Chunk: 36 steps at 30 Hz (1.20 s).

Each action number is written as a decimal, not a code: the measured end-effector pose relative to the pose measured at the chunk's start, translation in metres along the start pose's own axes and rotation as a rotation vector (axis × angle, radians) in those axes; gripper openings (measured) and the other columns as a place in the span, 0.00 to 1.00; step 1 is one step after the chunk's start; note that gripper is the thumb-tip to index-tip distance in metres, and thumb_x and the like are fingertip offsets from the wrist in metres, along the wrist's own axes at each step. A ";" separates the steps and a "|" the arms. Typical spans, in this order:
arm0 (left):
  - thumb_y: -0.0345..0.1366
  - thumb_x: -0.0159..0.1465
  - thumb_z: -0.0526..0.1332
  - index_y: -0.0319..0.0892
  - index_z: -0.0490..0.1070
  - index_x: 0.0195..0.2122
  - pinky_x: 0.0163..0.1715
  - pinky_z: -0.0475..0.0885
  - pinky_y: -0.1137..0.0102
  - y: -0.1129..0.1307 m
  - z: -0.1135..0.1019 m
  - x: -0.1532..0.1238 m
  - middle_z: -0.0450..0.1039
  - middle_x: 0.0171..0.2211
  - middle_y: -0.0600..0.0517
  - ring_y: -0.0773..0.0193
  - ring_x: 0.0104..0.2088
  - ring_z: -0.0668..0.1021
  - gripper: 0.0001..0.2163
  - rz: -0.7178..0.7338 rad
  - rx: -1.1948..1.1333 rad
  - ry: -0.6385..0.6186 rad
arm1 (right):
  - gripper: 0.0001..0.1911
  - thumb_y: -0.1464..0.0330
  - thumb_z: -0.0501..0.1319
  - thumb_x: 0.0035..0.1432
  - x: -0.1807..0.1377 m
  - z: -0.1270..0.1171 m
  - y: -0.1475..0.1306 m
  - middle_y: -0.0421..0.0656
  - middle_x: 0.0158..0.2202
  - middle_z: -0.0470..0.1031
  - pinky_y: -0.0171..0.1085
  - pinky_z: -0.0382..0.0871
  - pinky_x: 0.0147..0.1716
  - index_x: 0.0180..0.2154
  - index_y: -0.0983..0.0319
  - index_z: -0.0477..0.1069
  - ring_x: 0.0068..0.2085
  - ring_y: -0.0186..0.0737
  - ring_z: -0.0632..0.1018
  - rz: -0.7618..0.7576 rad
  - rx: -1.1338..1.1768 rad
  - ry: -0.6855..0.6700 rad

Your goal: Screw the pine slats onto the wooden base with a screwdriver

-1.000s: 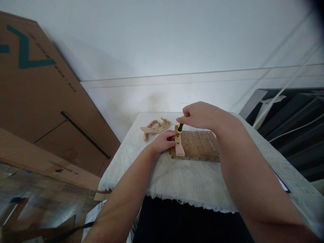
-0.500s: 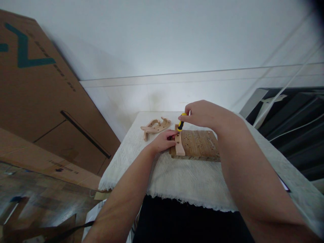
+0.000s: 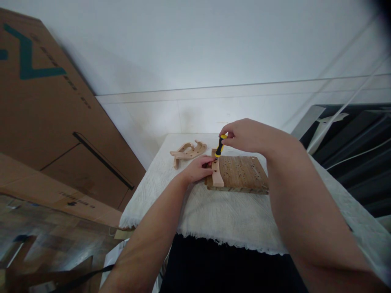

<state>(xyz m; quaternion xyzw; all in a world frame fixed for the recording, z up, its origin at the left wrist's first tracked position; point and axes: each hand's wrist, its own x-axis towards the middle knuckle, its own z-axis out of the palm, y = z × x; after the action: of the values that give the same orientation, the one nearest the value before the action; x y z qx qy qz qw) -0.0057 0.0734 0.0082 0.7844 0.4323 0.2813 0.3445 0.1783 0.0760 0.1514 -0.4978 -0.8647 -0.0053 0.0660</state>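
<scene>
My right hand (image 3: 246,136) pinches the top of a small yellow-and-black screwdriver (image 3: 218,148), held nearly upright with its tip down on a pale wooden strip (image 3: 217,176). The strip lies along the left edge of a brown wooden board (image 3: 241,174) dotted with small holes. My left hand (image 3: 197,169) rests at the board's left side, fingers closed against the strip and holding it. Everything sits on a white textured cloth (image 3: 220,215) over a small table.
Two curved pale wooden pieces (image 3: 187,152) lie on the cloth behind my left hand. A large cardboard box (image 3: 45,118) leans against the wall at left. Dark furniture with white cables (image 3: 351,142) stands at right. Wooden floor shows at bottom left.
My right hand has lifted a little and shifted right, so more of the screwdriver's handle shows. The left hand and the board have stayed in place.
</scene>
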 end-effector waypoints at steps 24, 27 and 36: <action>0.29 0.53 0.61 0.35 0.74 0.46 0.39 0.65 0.69 0.000 -0.001 -0.001 0.66 0.34 0.52 0.65 0.35 0.68 0.18 0.022 -0.015 0.024 | 0.27 0.49 0.52 0.59 0.009 0.013 0.003 0.52 0.35 0.79 0.41 0.65 0.32 0.37 0.63 0.79 0.36 0.47 0.77 0.142 -0.143 0.043; 0.29 0.53 0.61 0.36 0.74 0.45 0.39 0.66 0.69 0.000 -0.001 -0.001 0.66 0.34 0.52 0.65 0.35 0.68 0.17 0.020 -0.013 0.024 | 0.25 0.51 0.52 0.59 0.011 0.013 0.003 0.53 0.35 0.79 0.41 0.65 0.33 0.37 0.64 0.78 0.36 0.47 0.77 0.135 -0.143 0.036; 0.29 0.52 0.62 0.37 0.75 0.46 0.39 0.66 0.69 0.002 -0.001 -0.001 0.67 0.34 0.52 0.64 0.36 0.69 0.18 -0.006 0.016 0.030 | 0.18 0.63 0.55 0.57 0.004 0.005 -0.003 0.47 0.38 0.80 0.38 0.65 0.34 0.44 0.61 0.78 0.37 0.42 0.77 0.032 -0.012 0.022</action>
<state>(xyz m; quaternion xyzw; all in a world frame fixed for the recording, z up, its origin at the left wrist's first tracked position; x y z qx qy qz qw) -0.0054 0.0722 0.0102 0.7814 0.4421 0.2884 0.3328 0.1737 0.0781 0.1473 -0.5117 -0.8559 -0.0151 0.0726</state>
